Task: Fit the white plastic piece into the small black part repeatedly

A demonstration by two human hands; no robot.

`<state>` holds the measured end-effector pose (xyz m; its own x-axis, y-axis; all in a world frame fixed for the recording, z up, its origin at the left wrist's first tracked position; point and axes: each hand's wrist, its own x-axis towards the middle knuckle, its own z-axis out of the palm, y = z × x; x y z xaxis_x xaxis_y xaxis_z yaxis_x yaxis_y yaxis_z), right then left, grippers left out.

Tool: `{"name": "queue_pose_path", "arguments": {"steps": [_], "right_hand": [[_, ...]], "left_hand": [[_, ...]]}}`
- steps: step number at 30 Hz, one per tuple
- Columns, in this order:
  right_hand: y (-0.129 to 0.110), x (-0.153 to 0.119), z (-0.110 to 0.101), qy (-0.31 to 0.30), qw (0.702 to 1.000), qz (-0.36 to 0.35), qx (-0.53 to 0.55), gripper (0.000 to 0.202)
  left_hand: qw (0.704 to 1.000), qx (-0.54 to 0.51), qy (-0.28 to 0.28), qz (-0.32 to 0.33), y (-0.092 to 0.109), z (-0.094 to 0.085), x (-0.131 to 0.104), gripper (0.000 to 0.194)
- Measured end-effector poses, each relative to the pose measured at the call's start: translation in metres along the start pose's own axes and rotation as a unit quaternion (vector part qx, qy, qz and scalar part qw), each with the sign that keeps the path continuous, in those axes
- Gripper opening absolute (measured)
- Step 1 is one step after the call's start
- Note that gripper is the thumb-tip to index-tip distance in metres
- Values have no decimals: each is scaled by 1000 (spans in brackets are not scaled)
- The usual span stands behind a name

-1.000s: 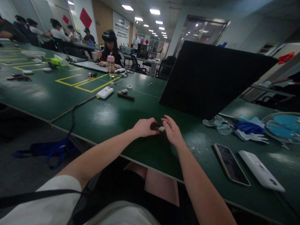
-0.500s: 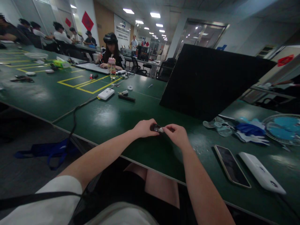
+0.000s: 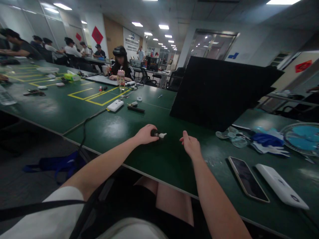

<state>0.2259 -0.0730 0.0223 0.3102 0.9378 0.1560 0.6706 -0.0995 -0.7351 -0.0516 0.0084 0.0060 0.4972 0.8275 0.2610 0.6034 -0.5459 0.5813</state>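
Observation:
My left hand (image 3: 146, 135) is closed around a small dark object (image 3: 155, 133), low over the green table. Out of its right end sticks a small white piece (image 3: 162, 135) with a narrow tip; what kind of object this is I cannot make out. Apart from it, to the right, my right hand (image 3: 190, 145) is raised over the table. One finger points up and away while the others are loosely bent, and nothing shows between them.
A phone (image 3: 248, 179) and a white power bank (image 3: 281, 186) lie at the right. Behind them are clear fan blades (image 3: 235, 137), blue-and-white gloves (image 3: 269, 141) and a fan (image 3: 301, 139). A large black panel (image 3: 219, 93) leans at the back. Across the table sits a person (image 3: 122, 66).
My right hand has let go of the white piece and drawn back to the right. My left hand has shifted left with the dark object. The view has tilted slightly up.

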Motion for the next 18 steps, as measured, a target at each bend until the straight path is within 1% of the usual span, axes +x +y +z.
{"name": "queue_pose_path", "arguments": {"steps": [3, 5, 6, 8, 10, 12, 14, 16, 17, 18], "right_hand": [[4, 3, 3, -18, 1000, 11, -14, 74], [6, 5, 4, -28, 999, 20, -22, 74], [7, 7, 5, -31, 999, 22, -25, 75], [9, 10, 7, -38, 999, 25, -30, 75], [11, 12, 8, -41, 998, 22, -37, 75], [14, 14, 9, -43, 998, 18, -45, 76], [17, 15, 10, -43, 998, 14, -46, 76], [19, 15, 10, -46, 998, 17, -40, 75], [19, 15, 11, -48, 998, 21, -37, 75], [20, 15, 11, -49, 998, 23, -34, 75]], "left_hand": [[997, 38, 30, -61, -36, -31, -6, 53], [992, 89, 46, -79, -58, -57, -15, 53], [988, 123, 49, -75, -66, -70, -19, 52], [979, 196, 41, -43, -77, -94, -28, 50], [967, 255, 4, 2, -81, -114, -34, 49], [956, 287, -45, 35, -82, -129, -37, 50], [951, 296, -79, 51, -84, -139, -39, 52], [951, 293, -84, 55, -90, -145, -42, 52], [953, 291, -72, 52, -95, -147, -43, 51], [955, 289, -48, 42, -101, -148, -45, 50]]}}
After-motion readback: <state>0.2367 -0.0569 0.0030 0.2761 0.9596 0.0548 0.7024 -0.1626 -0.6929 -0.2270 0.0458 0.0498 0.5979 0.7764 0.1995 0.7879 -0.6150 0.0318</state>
